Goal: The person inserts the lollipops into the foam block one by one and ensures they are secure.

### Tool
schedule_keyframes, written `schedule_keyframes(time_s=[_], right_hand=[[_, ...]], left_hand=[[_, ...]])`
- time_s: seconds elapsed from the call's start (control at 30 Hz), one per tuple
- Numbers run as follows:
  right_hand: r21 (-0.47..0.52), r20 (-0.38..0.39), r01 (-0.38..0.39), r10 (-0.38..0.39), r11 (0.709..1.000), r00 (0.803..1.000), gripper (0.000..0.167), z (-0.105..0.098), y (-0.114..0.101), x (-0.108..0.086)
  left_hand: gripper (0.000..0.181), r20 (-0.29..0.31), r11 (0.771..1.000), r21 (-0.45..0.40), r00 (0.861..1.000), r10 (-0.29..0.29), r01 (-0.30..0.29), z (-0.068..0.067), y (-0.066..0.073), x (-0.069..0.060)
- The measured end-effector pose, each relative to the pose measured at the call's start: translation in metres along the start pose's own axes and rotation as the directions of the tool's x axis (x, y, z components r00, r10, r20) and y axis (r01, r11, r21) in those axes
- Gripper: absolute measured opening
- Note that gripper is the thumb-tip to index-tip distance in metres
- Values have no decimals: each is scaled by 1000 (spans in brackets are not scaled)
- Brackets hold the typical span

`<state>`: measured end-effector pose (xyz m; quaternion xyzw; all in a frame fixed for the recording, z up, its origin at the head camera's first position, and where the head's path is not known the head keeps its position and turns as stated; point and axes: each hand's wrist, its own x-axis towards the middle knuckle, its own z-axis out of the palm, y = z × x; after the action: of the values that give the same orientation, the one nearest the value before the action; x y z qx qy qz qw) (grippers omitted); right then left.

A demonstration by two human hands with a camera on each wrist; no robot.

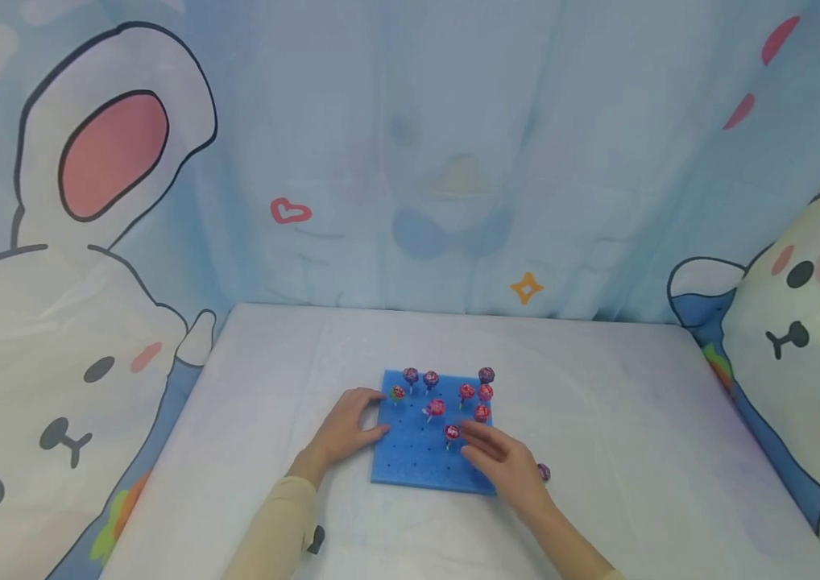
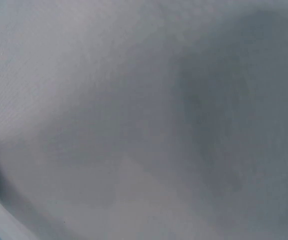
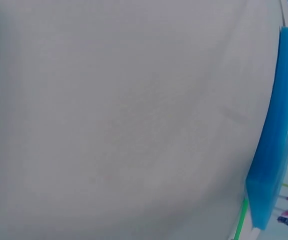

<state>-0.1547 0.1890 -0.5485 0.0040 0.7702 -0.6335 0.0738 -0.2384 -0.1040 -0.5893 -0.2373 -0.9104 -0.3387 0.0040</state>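
A blue foam board (image 1: 410,467) with rows of small holes lies on the table. Several lollipops stand in it by their sticks, mostly toward the far and right sides. My left hand (image 1: 345,427) rests at the board's left edge, fingers and thumb spread along it. Over the board's right part, my right hand (image 1: 507,467) has its fingertips beside a red lollipop (image 1: 451,432); whether they touch it is hard to tell. Another lollipop (image 1: 544,472) lies on the table, partly behind the right hand. The right wrist view catches the board's side (image 3: 271,135) and a green stick (image 3: 241,220).
A white cloth covers the table (image 1: 598,403). A small dark object (image 1: 316,540) shows by the left sleeve (image 1: 275,524). Behind the table hangs a blue curtain (image 1: 352,121) with cartoon animals. The left wrist view holds mostly blurred pale cloth.
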Motion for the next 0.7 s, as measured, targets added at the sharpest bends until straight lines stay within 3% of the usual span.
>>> schedule_keyframes(time_s=[0.27, 0.5, 0.7], right_hand=[[-188, -115, -59, 37, 980, 993, 33, -30, 1, -10], [-404, -198, -91, 10, 910, 980, 36, -62, 10, -17], [-474, -212, -150, 53, 868, 976, 39, -78, 17, -21]], left_hand=[[54, 17, 1000, 6, 1000, -21, 21, 1, -3, 1], [54, 26, 999, 5, 999, -37, 37, 0, -2, 1], [53, 29, 999, 3, 999, -42, 42, 0, -2, 0]])
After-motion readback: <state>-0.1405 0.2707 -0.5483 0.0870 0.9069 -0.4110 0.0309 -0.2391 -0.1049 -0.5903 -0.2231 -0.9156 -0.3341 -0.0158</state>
